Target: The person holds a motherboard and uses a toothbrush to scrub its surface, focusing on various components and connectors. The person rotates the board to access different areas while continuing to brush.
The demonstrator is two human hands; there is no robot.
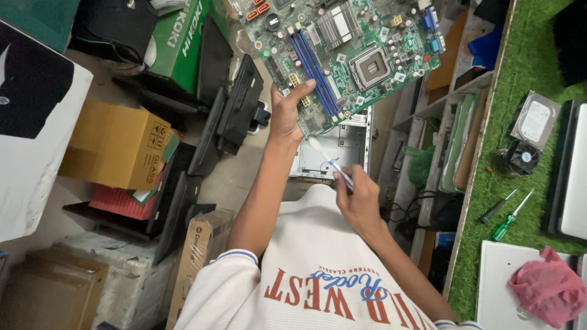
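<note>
Motherboard (pixel 348 52): green, held aloft over the floor clutter, above an open computer case (pixel 336 150) | left hand (pixel 286 113): grip clamped on the board's lower edge | right hand (pixel 358 198): grip closed on a toothbrush (pixel 329 160), bristle end just below the board | desk (pixel 526 79): green turf, screwdrivers (pixel 507 214) near its left edge, hard drive (pixel 536 119).

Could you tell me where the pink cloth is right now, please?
In the head view, the pink cloth lies at the lower right, on a white panel on the green turf mat, below the two screwdrivers.
</note>
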